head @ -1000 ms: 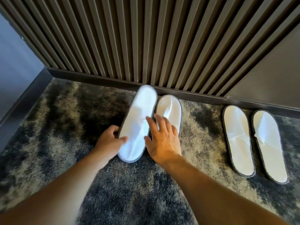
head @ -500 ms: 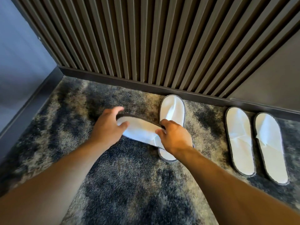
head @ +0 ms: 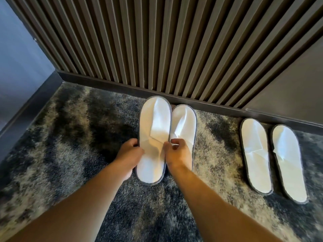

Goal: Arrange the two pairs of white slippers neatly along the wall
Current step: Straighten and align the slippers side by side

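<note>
Flat white slipper [head: 153, 135], grey-edged, pinched by left hand [head: 128, 157], right hand [head: 177, 154]

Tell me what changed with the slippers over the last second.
The left slipper, lying crosswise half a second ago, was turned toes-to-wall beside its mate. The left hand and right hand still hold it. The right-hand pair stayed put.

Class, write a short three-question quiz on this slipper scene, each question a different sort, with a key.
1. True or false: the right-hand pair lies untouched by the skirting board.
2. How many slippers are in view?
3. Both hands, left hand and right hand, grip which slipper? A) the one nearest the corner B) its neighbour

Key: 1 true; 2 four; 3 A.
</note>
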